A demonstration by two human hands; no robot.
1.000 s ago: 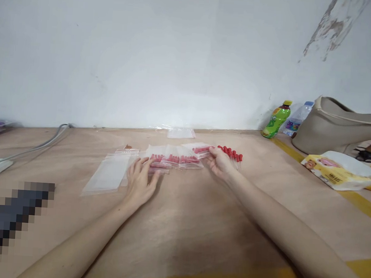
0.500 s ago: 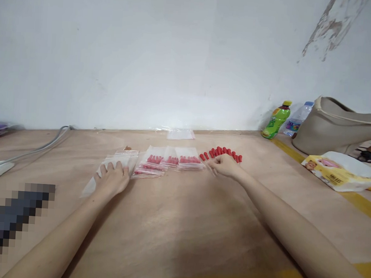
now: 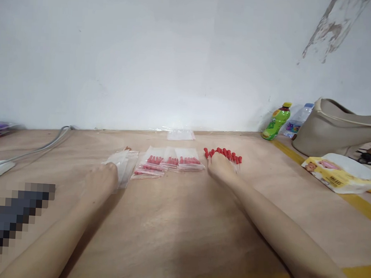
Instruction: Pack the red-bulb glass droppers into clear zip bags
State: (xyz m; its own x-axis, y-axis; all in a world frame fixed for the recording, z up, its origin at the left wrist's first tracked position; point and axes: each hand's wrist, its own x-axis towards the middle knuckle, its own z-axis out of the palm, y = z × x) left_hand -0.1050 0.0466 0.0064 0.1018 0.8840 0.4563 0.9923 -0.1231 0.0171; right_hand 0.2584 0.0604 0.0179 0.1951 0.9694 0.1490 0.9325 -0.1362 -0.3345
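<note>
Several droppers with red tops (image 3: 227, 152) lie in a row at centre right. My right hand (image 3: 220, 166) is closed over the near left part of that row; its fingertips and anything between them are hidden. On the left, my left hand (image 3: 103, 179) is closed and blurred at the near left edge of the empty clear bags (image 3: 125, 169); what its fingers grip cannot be made out. Between the hands lie clear zip bags (image 3: 189, 159) with red-topped pieces inside, some overlapping.
Another flat clear bag (image 3: 181, 135) lies by the wall. At the right stand a green bottle (image 3: 277, 123), a clear bottle (image 3: 296, 120), a beige bag (image 3: 330, 131) and a yellow tissue pack (image 3: 337, 175). A grey cable (image 3: 51, 144) runs at the left.
My left hand has moved slightly left and nearer, and its spread fingers have closed. My right hand has shifted a little left, and the leftmost red-topped pieces have changed position.
</note>
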